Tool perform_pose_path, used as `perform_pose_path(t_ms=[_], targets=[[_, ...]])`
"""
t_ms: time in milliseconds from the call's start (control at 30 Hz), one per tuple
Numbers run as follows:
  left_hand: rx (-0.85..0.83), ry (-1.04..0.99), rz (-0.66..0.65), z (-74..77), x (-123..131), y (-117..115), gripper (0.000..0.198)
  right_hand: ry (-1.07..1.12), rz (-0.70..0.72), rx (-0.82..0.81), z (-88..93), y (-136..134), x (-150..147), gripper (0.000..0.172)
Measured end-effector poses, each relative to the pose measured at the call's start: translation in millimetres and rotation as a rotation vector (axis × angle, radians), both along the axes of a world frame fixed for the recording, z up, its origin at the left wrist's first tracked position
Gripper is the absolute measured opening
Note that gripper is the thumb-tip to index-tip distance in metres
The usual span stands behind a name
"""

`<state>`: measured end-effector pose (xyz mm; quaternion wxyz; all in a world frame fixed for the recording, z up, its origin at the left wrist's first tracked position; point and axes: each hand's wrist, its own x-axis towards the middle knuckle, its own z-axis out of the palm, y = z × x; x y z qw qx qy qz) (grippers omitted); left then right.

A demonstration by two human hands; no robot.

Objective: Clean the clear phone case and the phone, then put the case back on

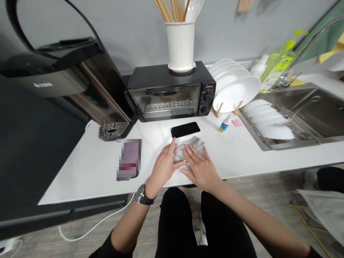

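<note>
A grey patterned cloth [191,144] lies folded on the white counter [88,168], just in front of a black phone [185,129]. My left hand [164,165], with a watch on the wrist, rests on the cloth's left edge, fingers stretched out and thumb touching the fabric. My right hand [199,167] lies flat on top of the cloth, fingers spread and pointing up and to the left. Neither hand grips anything.
A black toaster oven [169,92] carries a white holder of chopsticks [180,44]. To its right stand white plates in a rack [234,89], a small bottle [224,124], a pink note [237,123] and a steel sink [303,114]. A blurred-out object [129,159] lies at left.
</note>
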<state>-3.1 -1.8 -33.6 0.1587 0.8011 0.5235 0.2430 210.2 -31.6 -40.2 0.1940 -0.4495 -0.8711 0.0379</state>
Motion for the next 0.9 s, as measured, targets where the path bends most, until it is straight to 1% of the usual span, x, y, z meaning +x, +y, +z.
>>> perform_pose_path(t_ms=[100,133,233,267,300,367,400,433,500,567,633,667,733,767,800,833,867,900], targets=[[-0.001,-0.008,0.013,-1.2,2.0,-0.4,0.116,-0.021,0.132,0.003,4.6,2.8,11.4,0.063],[0.004,-0.009,0.013,-1.5,2.8,-0.4,0.116,-0.028,0.141,0.009,4.6,4.5,18.0,0.061],[0.011,-0.007,-0.001,-0.8,7.5,0.9,0.112,-0.022,0.038,0.043,2.3,9.0,28.7,0.058],[0.002,0.006,-0.016,0.5,9.9,1.5,0.107,-0.007,0.039,0.044,1.5,10.2,27.4,0.058],[-0.015,0.032,-0.031,2.4,12.4,2.0,0.102,0.011,0.074,0.033,1.0,11.4,24.5,0.056],[-0.048,0.116,-0.042,7.4,17.0,1.6,0.094,0.042,0.196,-0.013,1.1,14.6,18.7,0.052],[-0.059,0.163,-0.036,10.0,18.6,0.8,0.092,0.053,0.237,-0.033,1.6,16.9,18.3,0.050],[-0.062,0.204,-0.026,12.5,19.7,-0.4,0.091,0.061,0.246,-0.044,2.1,19.8,20.6,0.049],[-0.048,0.241,-0.036,16.4,20.0,-1.3,0.090,0.074,0.192,-0.041,2.8,27.0,32.8,0.045],[-0.017,0.222,-0.124,19.8,18.8,4.0,0.092,0.090,0.128,-0.031,2.3,34.6,49.4,0.042],[0.031,0.189,-0.217,24.0,18.2,20.2,0.087,0.108,0.102,-0.032,1.4,40.9,62.5,0.041],[0.058,0.183,-0.203,26.4,18.6,32.6,0.077,0.121,0.099,-0.036,1.2,43.1,66.5,0.041],[0.099,0.202,-0.083,30.3,20.9,62.7,0.063,0.157,0.101,-0.046,1.6,45.6,69.5,0.040],[0.085,0.210,-0.033,31.3,22.5,78.3,0.063,0.183,0.102,-0.052,2.4,46.2,69.5,0.038],[0.055,0.209,-0.024,31.3,24.1,92.7,0.068,0.214,0.100,-0.057,3.5,46.4,69.2,0.035],[0.036,0.208,-0.043,30.4,25.6,105.0,0.076,0.250,0.098,-0.062,4.7,46.4,69.0,0.033],[0.026,0.205,-0.063,28.6,26.8,114.6,0.078,0.288,0.093,-0.067,5.8,46.4,69.0,0.031],[0.022,0.197,-0.088,26.2,27.7,121.2,0.075,0.329,0.083,-0.070,6.8,46.4,69.5,0.029]])
